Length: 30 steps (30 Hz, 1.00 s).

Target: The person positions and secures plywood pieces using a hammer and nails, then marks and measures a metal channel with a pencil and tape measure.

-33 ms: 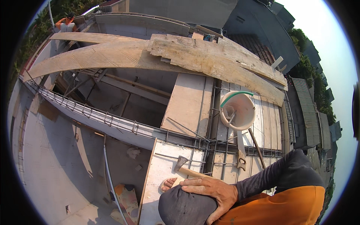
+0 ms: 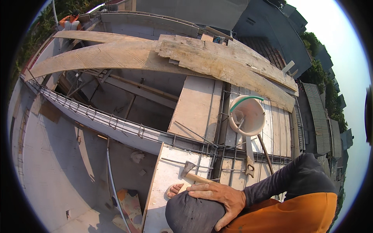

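Note:
My right hand [image 2: 215, 197] lies palm down on my dark-clad knee [image 2: 192, 215], its fingers stretched out and the thumb lower down the knee. It holds nothing. Just beyond it, a hatchet [image 2: 198, 178] rests on a pale board, its head to the left; the handle's end is hidden behind my hand. A handsaw [image 2: 249, 159] with a wooden handle lies farther off, its blade reaching toward a whitish bucket [image 2: 256, 120] with a green handle. Inside the bucket is an object I cannot make out. My left hand is out of the picture.
Steel reinforcing bars [image 2: 116, 123] run along the wall top beside deep openings [image 2: 132, 97]. Long planks [image 2: 217, 62] span the far side. My bare foot [image 2: 175, 189] stands on a panel [image 2: 159, 194] beside a drop. Another person [image 2: 72, 23] is at the far left.
The view has shifted very slightly. My right hand stays on the knee, and the tools and bucket have not moved.

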### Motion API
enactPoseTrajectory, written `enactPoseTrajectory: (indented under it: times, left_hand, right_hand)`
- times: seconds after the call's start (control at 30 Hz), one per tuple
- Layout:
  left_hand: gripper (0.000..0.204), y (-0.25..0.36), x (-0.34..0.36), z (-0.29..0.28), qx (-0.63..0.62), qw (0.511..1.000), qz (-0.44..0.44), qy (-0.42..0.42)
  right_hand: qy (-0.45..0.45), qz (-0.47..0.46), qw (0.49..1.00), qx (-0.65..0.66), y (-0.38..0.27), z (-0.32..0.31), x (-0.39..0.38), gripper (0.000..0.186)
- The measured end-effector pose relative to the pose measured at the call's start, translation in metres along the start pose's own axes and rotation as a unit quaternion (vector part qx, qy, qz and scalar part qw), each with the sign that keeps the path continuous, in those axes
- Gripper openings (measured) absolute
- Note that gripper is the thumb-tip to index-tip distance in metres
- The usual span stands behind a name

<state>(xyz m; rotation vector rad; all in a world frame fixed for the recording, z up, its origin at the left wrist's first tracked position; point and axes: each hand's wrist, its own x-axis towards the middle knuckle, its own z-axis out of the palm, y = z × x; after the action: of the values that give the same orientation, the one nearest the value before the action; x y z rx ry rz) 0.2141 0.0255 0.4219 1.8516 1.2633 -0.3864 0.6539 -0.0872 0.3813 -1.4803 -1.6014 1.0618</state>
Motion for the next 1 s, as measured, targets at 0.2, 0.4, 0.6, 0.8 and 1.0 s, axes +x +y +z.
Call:
enactPoseTrajectory:
  times: [0.2,0.4,0.6,0.8,1.0]
  left_hand:
    - [0.033,0.034,-0.027,-0.006,-0.053,0.998,0.031,0.025]
    - [0.022,0.061,-0.026,-0.021,-0.055,0.994,0.083,0.039]
    - [0.027,0.105,-0.041,-0.005,0.123,0.992,-0.003,-0.006]
    - [0.065,0.15,-0.124,-0.01,0.017,0.995,-0.016,-0.092]
    - [0.038,0.134,-0.188,-0.09,-0.128,0.96,0.124,-0.217]
  right_hand:
    - [-0.108,0.172,0.979,0.029,-0.035,-0.03,0.014,0.128]
    - [-0.156,0.327,0.932,-0.009,-0.116,-0.064,0.014,0.117]
    - [-0.146,0.442,0.884,-0.029,-0.179,-0.09,-0.006,0.118]
    - [-0.14,0.532,0.834,0.042,-0.188,-0.055,-0.07,0.117]
    - [-0.145,0.663,0.671,0.298,-0.211,-0.081,-0.184,0.109]
